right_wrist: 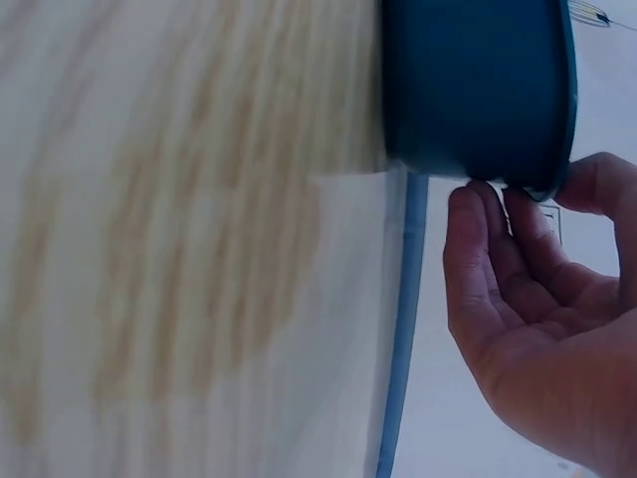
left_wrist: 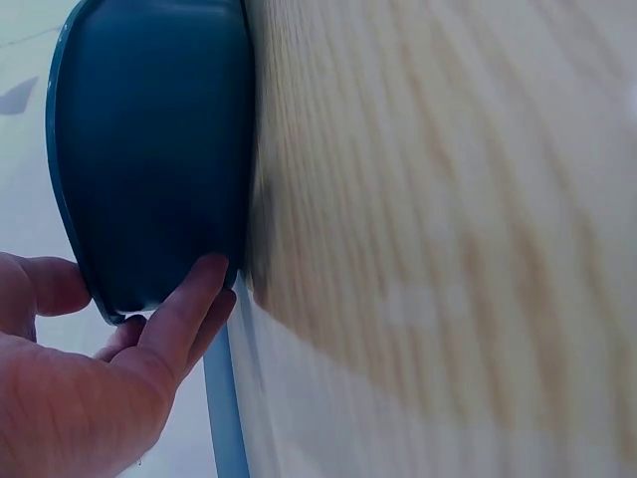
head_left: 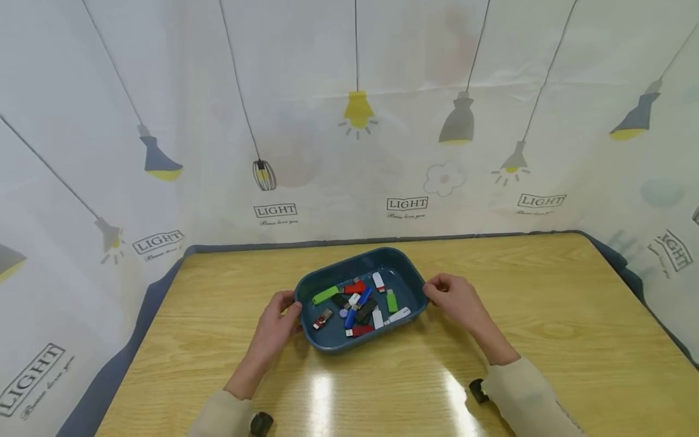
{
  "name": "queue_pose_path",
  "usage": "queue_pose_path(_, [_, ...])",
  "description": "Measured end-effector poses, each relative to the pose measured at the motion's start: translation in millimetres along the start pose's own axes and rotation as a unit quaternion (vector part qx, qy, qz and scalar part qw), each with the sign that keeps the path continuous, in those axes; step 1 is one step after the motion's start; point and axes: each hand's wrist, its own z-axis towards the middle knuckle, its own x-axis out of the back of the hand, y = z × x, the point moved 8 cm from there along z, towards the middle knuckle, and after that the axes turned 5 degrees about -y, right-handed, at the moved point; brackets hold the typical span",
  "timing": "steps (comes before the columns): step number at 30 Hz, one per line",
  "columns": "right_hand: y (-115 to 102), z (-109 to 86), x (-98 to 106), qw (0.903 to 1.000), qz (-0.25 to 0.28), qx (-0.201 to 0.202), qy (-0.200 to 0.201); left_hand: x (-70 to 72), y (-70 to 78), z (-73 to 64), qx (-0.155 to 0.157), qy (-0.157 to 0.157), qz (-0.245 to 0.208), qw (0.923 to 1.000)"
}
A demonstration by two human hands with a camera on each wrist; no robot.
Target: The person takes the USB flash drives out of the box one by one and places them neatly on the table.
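Note:
A dark teal plastic tray (head_left: 333,346) stands slightly turned on the wooden table, its right end farther back. Several USB sticks lie jumbled inside, among them a light green one (head_left: 326,295), a blue one (head_left: 351,318), a white one (head_left: 378,281) and a dark red one (head_left: 360,331). My left hand (head_left: 276,321) holds the tray's left end, thumb at the rim and fingers under the outer wall, as the left wrist view shows. At the opposite end my right hand (head_left: 455,298) pinches the rim between thumb and curled fingers.
The wooden table (head_left: 546,303) extends around the tray on all sides. Behind and beside it hangs a pale cloth (head_left: 327,152) printed with lamps and the word LIGHT. Dark wrist devices (head_left: 261,423) sit near both cream sleeves (head_left: 526,394).

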Motion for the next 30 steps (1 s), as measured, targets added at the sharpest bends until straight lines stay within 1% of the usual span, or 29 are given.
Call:
queue_pose_path(4, [-1.2, -2.0, 0.9, 0.9998, 0.003, -0.008, -0.018, 0.5, 1.0, 4.0, -0.009, 0.006, 0.001, 0.9999])
queue_pose_path(9, [-3.0, -4.6, 3.0, 0.9993, -0.002, -0.014, -0.036, -1.4, 1.2, 10.1, -0.012, 0.01, -0.002, 0.9999])
queue_pose_path(14, [-4.4, -8.2, 4.5, 0.9979, -0.019, -0.012, -0.061, -3.9, 1.6, 15.6, -0.008, 0.009, 0.021, 0.9997])
queue_pose_path(17, [-3.9, -10.9, 6.2, 0.997, -0.026, -0.013, -0.072, -6.0, 2.9, 18.5, -0.01, 0.006, 0.038, 0.9992])
queue_pose_path(19, [-3.3, -12.1, 7.8, 0.9969, -0.029, -0.012, -0.073, -7.3, 4.1, 20.2, -0.014, 0.006, 0.051, 0.9986])
queue_pose_path(23, [-0.2, -12.5, 10.8, 0.9974, -0.03, -0.015, -0.064, -11.6, 4.4, 23.3, -0.023, 0.0, 0.058, 0.9981])
queue_pose_path(27, [4.4, -12.1, 12.8, 0.9976, -0.03, -0.028, -0.055, -17.5, 5.3, 25.5, -0.027, -0.011, 0.053, 0.9982])
queue_pose_path(30, [8.4, -12.9, 15.7, 0.9972, -0.033, -0.039, -0.055, -22.0, 7.2, 26.9, -0.024, -0.019, 0.052, 0.9982])
